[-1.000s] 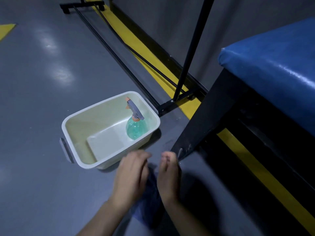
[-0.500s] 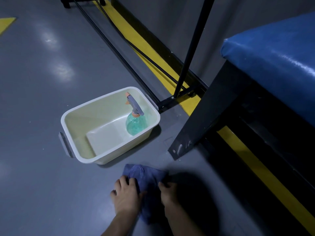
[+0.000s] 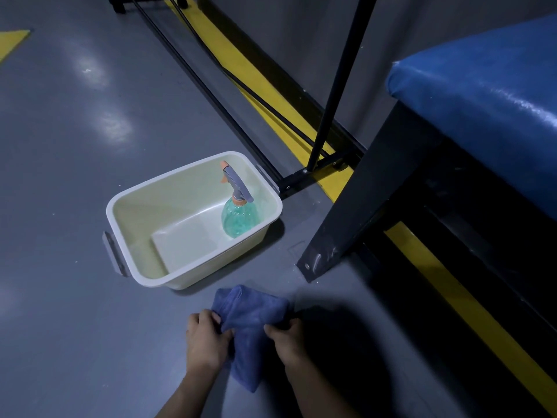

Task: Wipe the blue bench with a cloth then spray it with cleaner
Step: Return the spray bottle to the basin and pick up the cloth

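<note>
Both hands, left hand and right hand, pinch the bunched blue cloth near the tub; a loose fold could drag on the floor and carry grit onto the bench.

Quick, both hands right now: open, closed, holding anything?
Left hand: closed on the blue cloth.
Right hand: closed on the same cloth.
</note>
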Demonstrator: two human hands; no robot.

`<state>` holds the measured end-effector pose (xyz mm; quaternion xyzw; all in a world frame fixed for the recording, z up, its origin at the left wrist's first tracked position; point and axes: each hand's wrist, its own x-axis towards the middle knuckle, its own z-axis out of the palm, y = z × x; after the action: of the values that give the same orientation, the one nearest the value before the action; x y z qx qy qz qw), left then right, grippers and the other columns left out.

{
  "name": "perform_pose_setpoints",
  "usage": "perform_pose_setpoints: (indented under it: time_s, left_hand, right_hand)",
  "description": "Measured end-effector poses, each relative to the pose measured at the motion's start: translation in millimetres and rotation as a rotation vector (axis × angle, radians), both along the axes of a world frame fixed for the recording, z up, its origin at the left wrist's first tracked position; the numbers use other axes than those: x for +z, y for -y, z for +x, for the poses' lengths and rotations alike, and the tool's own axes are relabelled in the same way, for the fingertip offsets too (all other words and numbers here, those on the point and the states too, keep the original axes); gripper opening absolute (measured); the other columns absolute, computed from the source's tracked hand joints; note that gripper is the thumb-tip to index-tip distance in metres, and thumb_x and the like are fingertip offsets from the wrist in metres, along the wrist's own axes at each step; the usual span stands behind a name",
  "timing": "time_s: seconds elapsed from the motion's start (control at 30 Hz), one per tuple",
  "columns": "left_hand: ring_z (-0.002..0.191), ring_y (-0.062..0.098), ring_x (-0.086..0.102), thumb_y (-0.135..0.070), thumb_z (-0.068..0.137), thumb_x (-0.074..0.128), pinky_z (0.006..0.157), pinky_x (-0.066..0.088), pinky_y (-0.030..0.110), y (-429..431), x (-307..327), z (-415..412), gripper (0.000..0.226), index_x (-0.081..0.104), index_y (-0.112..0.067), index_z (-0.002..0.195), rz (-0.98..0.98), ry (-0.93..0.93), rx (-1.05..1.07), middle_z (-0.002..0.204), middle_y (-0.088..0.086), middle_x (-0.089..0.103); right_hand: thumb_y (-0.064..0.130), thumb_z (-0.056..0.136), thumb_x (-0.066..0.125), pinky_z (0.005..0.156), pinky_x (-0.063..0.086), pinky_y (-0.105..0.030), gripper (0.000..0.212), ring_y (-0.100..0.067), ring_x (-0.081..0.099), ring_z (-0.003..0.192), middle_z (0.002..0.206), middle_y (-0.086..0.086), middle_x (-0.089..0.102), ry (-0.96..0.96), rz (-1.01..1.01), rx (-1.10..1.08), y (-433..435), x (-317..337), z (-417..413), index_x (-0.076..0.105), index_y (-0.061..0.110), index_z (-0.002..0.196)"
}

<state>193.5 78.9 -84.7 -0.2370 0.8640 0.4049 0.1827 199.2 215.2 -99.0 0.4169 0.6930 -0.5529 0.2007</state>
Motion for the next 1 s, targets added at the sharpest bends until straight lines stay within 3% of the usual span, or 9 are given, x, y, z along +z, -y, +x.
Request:
perform_pose_setpoints:
  time_s: [0.1, 0.2, 0.27, 0.33, 0.47, 0.6, 0.77, 0.9, 1.0]
  left_hand:
    - [0.103, 0.034, 0.052, -0.013, 0.071, 0.076, 0.088, 0.044, 0.039, -4.8, -0.3, -13.7, 0.044, 0.049, -0.002, 0.104, 0.034, 0.126, 0.077, 0.107, 0.016, 0.050]
    - [0.082, 0.029, 0.059, -0.019, 0.069, 0.078, 0.077, 0.051, 0.039, -1.8, 6.8, -23.6, 0.049, 0.055, 0.006, 0.104, 0.125, 0.282, 0.079, 0.098, 0.020, 0.065]
    - [0.083, 0.027, 0.060, -0.026, 0.065, 0.075, 0.075, 0.050, 0.035, -3.4, 18.9, -25.1, 0.045, 0.061, -0.001, 0.100, 0.173, 0.317, 0.013, 0.092, 0.014, 0.065]
    - [0.087, 0.027, 0.061, -0.030, 0.058, 0.069, 0.075, 0.045, 0.030, -6.4, 34.8, -24.9, 0.043, 0.059, -0.011, 0.096, 0.229, 0.267, -0.030, 0.095, 0.011, 0.065]
    - [0.098, 0.027, 0.065, -0.037, 0.059, 0.064, 0.086, 0.052, 0.034, -4.5, 71.8, -19.3, 0.045, 0.058, -0.016, 0.099, 0.292, 0.146, -0.103, 0.102, 0.008, 0.069]
    - [0.094, 0.018, 0.065, -0.018, 0.082, 0.067, 0.081, 0.050, 0.030, 0.8, 118.8, -12.7, 0.028, 0.056, -0.014, 0.107, 0.237, -0.076, -0.166, 0.100, 0.001, 0.069]
    - [0.077, -0.014, 0.065, -0.003, 0.084, 0.066, 0.068, 0.054, 0.007, 34.2, 177.2, -39.2, 0.035, 0.056, -0.020, 0.113, 0.433, -0.344, 0.021, 0.097, -0.012, 0.068]
    - [0.081, 0.015, 0.070, -0.005, 0.087, 0.062, 0.069, 0.058, 0.029, 65.3, 183.2, -84.3, 0.027, 0.060, -0.018, 0.111, 0.595, -0.302, 0.171, 0.098, 0.002, 0.071]
    - [0.077, 0.018, 0.064, -0.007, 0.092, 0.056, 0.063, 0.052, 0.029, 73.1, 162.7, -117.0, 0.019, 0.059, -0.017, 0.108, 0.581, -0.247, 0.237, 0.099, 0.007, 0.067]
  right_hand:
    - [0.015, 0.076, 0.071, 0.094, 0.049, -0.039, 0.046, -0.033, 0.063, 0.107, 0.115, -0.023, 0.066, 0.031, -0.051, 0.047, -1.9, 8.0, -2.4, 0.059, -0.008, 0.115]
    - [0.011, 0.085, 0.061, 0.089, 0.049, -0.035, 0.035, -0.027, 0.061, 0.101, 0.110, -0.013, 0.064, 0.022, -0.102, 0.130, -4.5, 15.9, -5.6, 0.056, 0.001, 0.118]
    - [0.006, 0.088, 0.056, 0.091, 0.048, -0.034, 0.037, -0.029, 0.059, 0.107, 0.117, -0.014, 0.061, -0.011, -0.081, 0.187, -6.2, 14.9, -5.9, 0.049, 0.002, 0.125]
    - [0.008, 0.089, 0.054, 0.099, 0.046, -0.036, 0.042, -0.030, 0.056, 0.116, 0.125, -0.014, 0.058, -0.063, 0.013, 0.259, -3.3, 20.7, -5.5, 0.045, 0.006, 0.130]
    - [0.020, 0.086, 0.056, 0.104, 0.040, -0.036, 0.045, -0.023, 0.056, 0.119, 0.125, -0.006, 0.059, -0.173, 0.219, 0.274, 2.2, 55.3, -3.1, 0.049, 0.015, 0.129]
    - [0.019, 0.089, 0.056, 0.083, 0.041, -0.024, 0.033, -0.020, 0.059, 0.106, 0.116, -0.006, 0.064, -0.355, 0.290, 0.323, -1.5, 124.6, -6.5, 0.050, 0.020, 0.122]
    - [0.030, 0.079, 0.058, 0.077, 0.052, -0.036, 0.019, -0.023, 0.065, 0.090, 0.094, -0.002, 0.070, -0.642, 0.158, 0.374, 22.8, 189.2, -46.0, 0.057, 0.025, 0.097]
    - [0.024, 0.086, 0.061, 0.090, 0.047, -0.034, 0.037, -0.026, 0.059, 0.107, 0.116, -0.007, 0.065, -0.686, 0.123, 0.510, 53.9, 199.8, -104.9, 0.051, 0.016, 0.121]
    - [0.013, 0.091, 0.055, 0.090, 0.040, -0.034, 0.046, -0.029, 0.053, 0.114, 0.126, -0.012, 0.056, -0.689, 0.156, 0.651, 71.7, 193.5, -143.0, 0.036, 0.016, 0.133]
